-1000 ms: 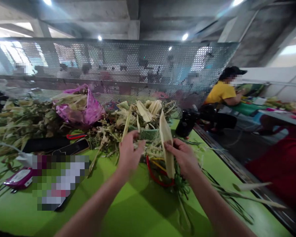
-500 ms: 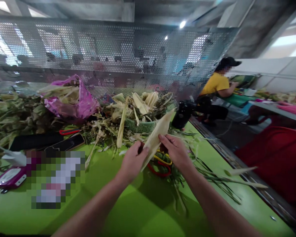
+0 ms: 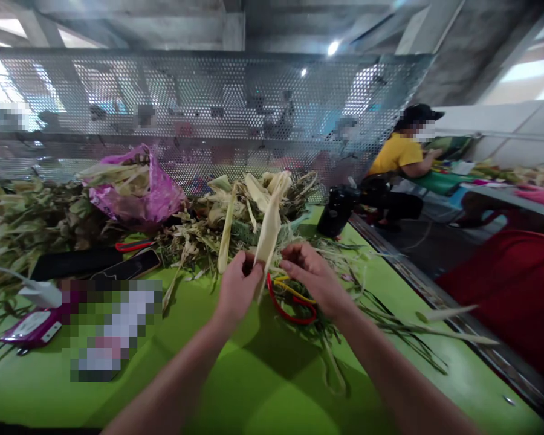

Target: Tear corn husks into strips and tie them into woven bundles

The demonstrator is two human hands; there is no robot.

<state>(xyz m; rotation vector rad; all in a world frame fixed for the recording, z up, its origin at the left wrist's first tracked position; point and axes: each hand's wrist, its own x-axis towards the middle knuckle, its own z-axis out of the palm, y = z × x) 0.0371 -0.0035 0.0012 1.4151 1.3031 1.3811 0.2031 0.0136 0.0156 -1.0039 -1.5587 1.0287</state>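
Observation:
My left hand (image 3: pixel 238 284) pinches a long pale corn husk (image 3: pixel 269 229) by its lower end. The husk stands upright, with its tip in front of the heap behind. Just right of it, my right hand (image 3: pixel 315 275) is raised with fingers curled and thumb apart, off the husk; I see nothing held in it. Below my hands lie scissors with red handles (image 3: pixel 294 317), partly covered by green stalks and a yellow loop (image 3: pixel 294 290). A green basket (image 3: pixel 242 231) behind is heaped with dried husks (image 3: pixel 258 190).
Left stand a pink plastic bag (image 3: pixel 158 193) of husks and a husk pile (image 3: pixel 40 208). A phone (image 3: pixel 136 266), a purple device (image 3: pixel 31 326) and a white plug (image 3: pixel 43 294) lie on the green table (image 3: pixel 176 374). A black bottle (image 3: pixel 338 211) stands right; beyond sits a person (image 3: pixel 396 157).
My right hand has come off the husk. The husk has swung from leaning right to nearly upright in my left hand. The view has shifted slightly.

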